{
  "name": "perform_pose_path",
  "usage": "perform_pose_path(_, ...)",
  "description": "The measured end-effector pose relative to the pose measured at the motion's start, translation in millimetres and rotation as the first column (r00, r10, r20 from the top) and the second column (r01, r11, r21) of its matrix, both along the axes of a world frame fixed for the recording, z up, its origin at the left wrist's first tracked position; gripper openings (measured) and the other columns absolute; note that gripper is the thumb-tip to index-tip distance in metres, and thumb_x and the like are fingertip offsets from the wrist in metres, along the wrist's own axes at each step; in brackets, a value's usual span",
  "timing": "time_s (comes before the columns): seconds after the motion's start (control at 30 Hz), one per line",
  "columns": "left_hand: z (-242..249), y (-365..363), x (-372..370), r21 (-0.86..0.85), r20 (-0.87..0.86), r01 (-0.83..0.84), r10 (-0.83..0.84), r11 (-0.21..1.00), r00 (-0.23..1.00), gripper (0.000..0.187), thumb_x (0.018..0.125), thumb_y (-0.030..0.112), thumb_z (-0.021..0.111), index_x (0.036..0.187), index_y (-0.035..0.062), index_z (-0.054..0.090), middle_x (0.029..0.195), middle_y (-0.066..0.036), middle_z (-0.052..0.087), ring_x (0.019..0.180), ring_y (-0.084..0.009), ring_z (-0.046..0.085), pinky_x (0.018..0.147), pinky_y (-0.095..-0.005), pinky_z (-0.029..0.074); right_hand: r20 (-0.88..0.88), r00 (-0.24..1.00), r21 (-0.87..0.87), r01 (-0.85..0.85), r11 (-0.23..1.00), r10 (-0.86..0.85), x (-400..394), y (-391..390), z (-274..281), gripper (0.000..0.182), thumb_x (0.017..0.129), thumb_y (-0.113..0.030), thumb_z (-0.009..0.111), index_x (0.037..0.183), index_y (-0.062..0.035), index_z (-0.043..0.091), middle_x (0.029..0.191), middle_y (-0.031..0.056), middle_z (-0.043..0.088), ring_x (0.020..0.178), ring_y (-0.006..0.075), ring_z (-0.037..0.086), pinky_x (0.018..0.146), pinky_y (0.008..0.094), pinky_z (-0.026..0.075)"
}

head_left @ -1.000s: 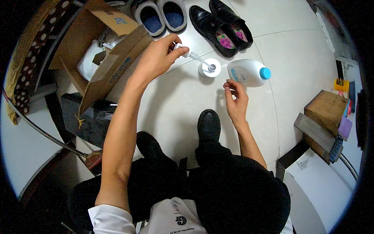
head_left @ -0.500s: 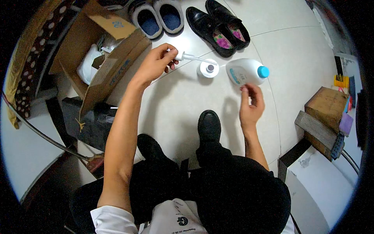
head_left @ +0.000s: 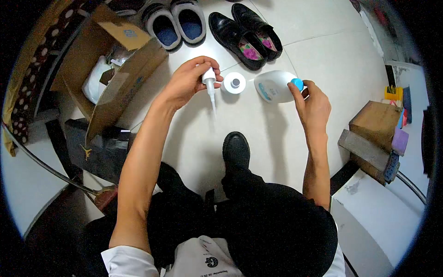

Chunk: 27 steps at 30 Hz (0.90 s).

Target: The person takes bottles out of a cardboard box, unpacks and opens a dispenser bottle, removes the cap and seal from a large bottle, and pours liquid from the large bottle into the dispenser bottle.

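Note:
My left hand (head_left: 194, 79) is closed around the head of a white pump dispenser (head_left: 210, 82), whose thin tube points down toward my feet. Just right of that hand a white bottle (head_left: 234, 83) stands on the floor, its narrow dark mouth uncovered. Farther right is a larger white jug (head_left: 275, 86) with a pale blue label. The fingers of my right hand (head_left: 312, 104) are closed on the jug's blue cap (head_left: 296, 84), thumb on the near side and fingertips on the far side.
Grey slippers (head_left: 179, 27) and black shoes (head_left: 249, 38) lie beyond the bottles. An opened cardboard box (head_left: 124, 85) with white items inside stands at left, near a black box (head_left: 99, 147). At right are a brown box (head_left: 374, 122) and a white ledge (head_left: 378, 217). The floor is pale tile.
My right hand has moved up and right from beside the jug and taken hold of its cap. My left hand has turned the pump, so its tube now points down instead of right.

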<state>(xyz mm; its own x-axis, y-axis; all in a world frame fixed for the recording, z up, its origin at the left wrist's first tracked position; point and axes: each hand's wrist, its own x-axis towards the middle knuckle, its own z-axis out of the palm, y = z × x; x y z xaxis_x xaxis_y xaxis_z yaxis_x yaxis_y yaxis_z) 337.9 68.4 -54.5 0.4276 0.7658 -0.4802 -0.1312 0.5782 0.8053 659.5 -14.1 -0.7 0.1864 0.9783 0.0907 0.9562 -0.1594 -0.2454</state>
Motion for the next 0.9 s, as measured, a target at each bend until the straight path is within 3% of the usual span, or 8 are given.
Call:
perform_pose_path(0.17,-6,-5,25,0.071,-0.020,0.059,-0.057,0.996,0.998,0.026,0.114,0.022,0.050,0.116,0.0022,0.066,0.096,-0.005,0.067,0.089,-0.0138,0.069,0.082,-0.0302,0.063,0.066,0.996,-0.079,-0.048,0.996,0.053,0,10,0,0.048,0.098,-0.042,0.075,0.082,0.0021,0.066,0.073,0.0221,0.069,0.064,0.0391,0.068,0.061,0.0465,0.053)
perform_pose_path(0.37,-7,-9,59,0.189,-0.045,0.202,-0.197,0.961,0.979,0.031,0.110,0.015,0.050,0.130,-0.0014,0.066,0.091,-0.003,0.064,0.084,-0.0135,0.065,0.077,-0.0314,0.060,0.019,1.000,-0.056,0.000,0.998,0.001,-3,11,-8,0.046,0.097,-0.037,0.077,0.082,0.0046,0.065,0.072,0.0248,0.066,0.064,0.0424,0.066,0.063,0.0483,0.052)
perform_pose_path(0.47,-6,-14,75,0.180,-0.023,0.232,-0.231,0.956,0.973,0.033,0.109,0.014,0.052,0.135,-0.0011,0.065,0.092,-0.005,0.065,0.083,-0.0133,0.065,0.076,-0.0312,0.060,-0.032,0.992,0.008,-0.121,0.993,0.121,1,14,-5,0.042,0.095,-0.033,0.079,0.084,0.0053,0.064,0.072,0.0257,0.066,0.065,0.0413,0.067,0.063,0.0466,0.053)
perform_pose_path(0.57,9,-14,83,0.253,-0.184,0.294,-0.252,0.922,0.950,0.037,0.107,0.017,0.056,0.141,0.0045,0.064,0.092,-0.005,0.063,0.083,-0.0125,0.064,0.074,-0.0304,0.059,-0.098,0.992,-0.066,-0.086,0.994,0.079,-3,19,3,0.040,0.095,-0.031,0.080,0.086,0.0053,0.063,0.072,0.0259,0.067,0.065,0.0410,0.068,0.062,0.0460,0.053)
perform_pose_path(0.63,-5,-17,95,0.473,-0.279,0.290,-0.171,0.832,0.945,0.050,0.100,0.020,0.069,0.148,0.0100,0.060,0.104,-0.011,0.071,0.087,-0.0218,0.069,0.080,-0.0370,0.059,-0.159,0.986,-0.059,-0.067,0.996,0.057,-2,19,4,0.041,0.095,-0.031,0.080,0.086,0.0053,0.063,0.072,0.0259,0.067,0.065,0.0418,0.068,0.062,0.0465,0.053)
perform_pose_path(0.7,-29,-23,113,0.747,-0.314,0.265,-0.027,0.610,0.949,0.058,0.095,0.020,0.074,0.150,0.0113,0.058,0.113,-0.014,0.075,0.091,-0.0284,0.071,0.086,-0.0405,0.059,-0.176,0.982,-0.082,-0.084,0.993,0.068,-3,23,5,0.041,0.095,-0.031,0.080,0.086,0.0054,0.063,0.073,0.0261,0.067,0.065,0.0422,0.068,0.062,0.0468,0.053)
perform_pose_path(0.73,-12,-24,117,0.612,-0.437,0.412,-0.145,0.675,0.888,0.071,0.089,0.021,0.080,0.154,0.0128,0.053,0.129,-0.018,0.073,0.104,-0.0370,0.072,0.095,-0.0461,0.057,-0.157,0.984,-0.106,-0.098,0.989,0.081,0,24,6,0.041,0.095,-0.031,0.080,0.086,0.0055,0.064,0.073,0.0263,0.068,0.065,0.0423,0.068,0.062,0.0470,0.053)
perform_pose_path(0.9,-12,-21,154,0.568,-0.621,0.546,-0.115,0.616,0.776,0.084,0.083,0.033,0.087,0.157,0.0183,0.049,0.125,-0.021,0.073,0.113,-0.0406,0.071,0.094,-0.0514,0.057,-0.116,0.983,-0.181,-0.160,0.970,0.141,4,29,12,0.040,0.095,-0.030,0.080,0.087,0.0052,0.064,0.076,0.0272,0.069,0.068,0.0439,0.069,0.063,0.0477,0.053)
